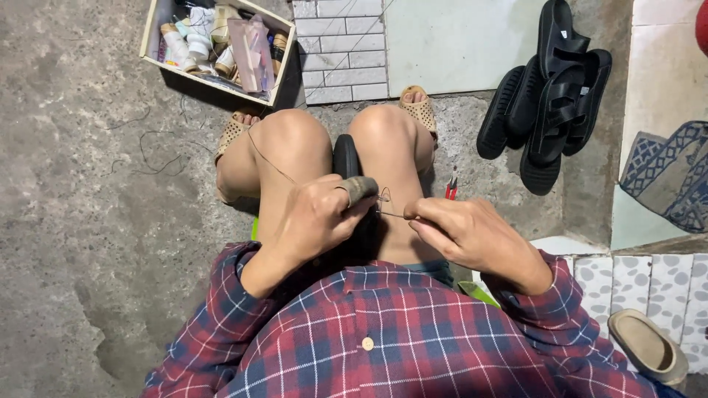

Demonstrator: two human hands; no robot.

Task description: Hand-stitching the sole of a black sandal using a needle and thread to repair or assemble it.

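**Stitching a sandal strap, needle mid-pass**

At centre frame I hold a black sandal point(346, 158) upright between my knees. My left hand point(317, 221) is clamped on its grey-brown strap point(361, 188), thumb and fingers closed around it. My right hand point(472, 236) pinches a thin needle point(391, 214), its tip at the strap's edge; a thread point(269, 162) runs up-left over my left knee. I judge the step to be one stitch in progress; the next move calls for a steady push or pull along the needle's line while the strap is kept firm. Red pliers point(450, 189) lie right of my knee, spare sandals point(549, 96) upper right, a supply box point(217, 44) upper left.
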